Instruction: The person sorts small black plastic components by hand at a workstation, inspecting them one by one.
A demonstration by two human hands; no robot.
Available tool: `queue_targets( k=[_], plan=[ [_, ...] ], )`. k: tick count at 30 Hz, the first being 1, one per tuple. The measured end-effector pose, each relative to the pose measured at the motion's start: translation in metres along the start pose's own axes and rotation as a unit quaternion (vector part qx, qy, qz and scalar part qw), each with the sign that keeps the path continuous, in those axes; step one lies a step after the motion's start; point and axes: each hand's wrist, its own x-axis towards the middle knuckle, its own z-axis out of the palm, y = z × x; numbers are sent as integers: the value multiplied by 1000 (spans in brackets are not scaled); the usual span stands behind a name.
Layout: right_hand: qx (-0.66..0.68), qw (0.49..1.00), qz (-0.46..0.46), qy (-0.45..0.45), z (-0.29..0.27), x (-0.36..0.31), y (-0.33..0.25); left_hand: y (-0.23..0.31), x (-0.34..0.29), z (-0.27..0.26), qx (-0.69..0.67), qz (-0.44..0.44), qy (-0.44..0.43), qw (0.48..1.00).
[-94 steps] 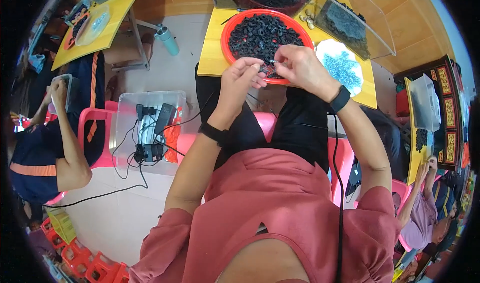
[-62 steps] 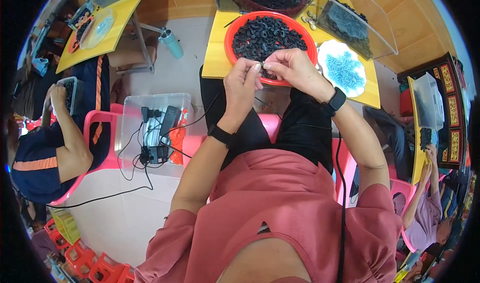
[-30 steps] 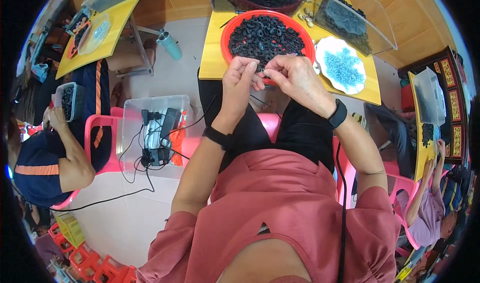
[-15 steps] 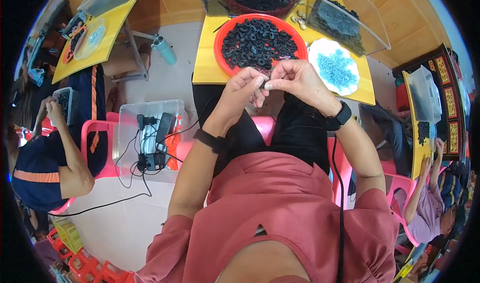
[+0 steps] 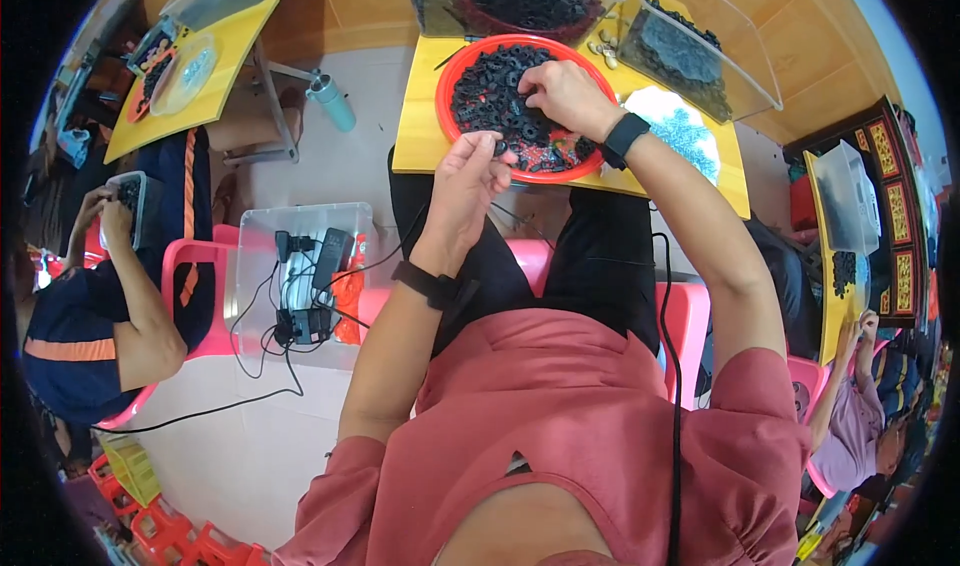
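At the near left rim of a round red tray (image 5: 447,116), my left hand (image 5: 462,181) pinches a small round black part (image 5: 500,148) between thumb and fingertips. The tray holds a heap of small black ring-like parts (image 5: 495,91). Over the heap's right half, my right hand (image 5: 572,98) reaches down with fingers closed together at the parts; what they grip, if anything, is hidden. Beside the tray on the right lies a white scalloped plate (image 5: 650,99) with many tiny pale blue pieces (image 5: 680,136), partly behind my right forearm.
The yellow table (image 5: 420,131) also bears two clear bins, one at the back (image 5: 440,16) and one at the right (image 5: 672,56). A clear box of cables (image 5: 258,241) stands on the left. Co-workers sit at both sides. A black cable (image 5: 678,446) hangs by my right arm.
My hands have parted. The right hand has moved forward into the tray's black parts; the left has shifted slightly left and stays pinched, a black part now showing at its fingertips.
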Motion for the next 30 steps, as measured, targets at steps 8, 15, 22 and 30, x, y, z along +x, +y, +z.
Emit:
queue_targets(
  k=[8, 15, 22, 30],
  plan=[
    [4, 1000, -28, 13, 6, 0, 8, 1, -2, -2, -2, -6, 3, 1000],
    [355, 911, 167, -125, -15, -24, -20, 3, -3, 2, 14, -12, 13, 1000],
    [435, 869, 166, -168, -25, -44, -47, 3, -3, 3, 41, -9, 8, 999],
    [518, 834, 175, -71, -29, -51, -33, 3, -1, -1, 17, -12, 6, 1000]
  ],
)
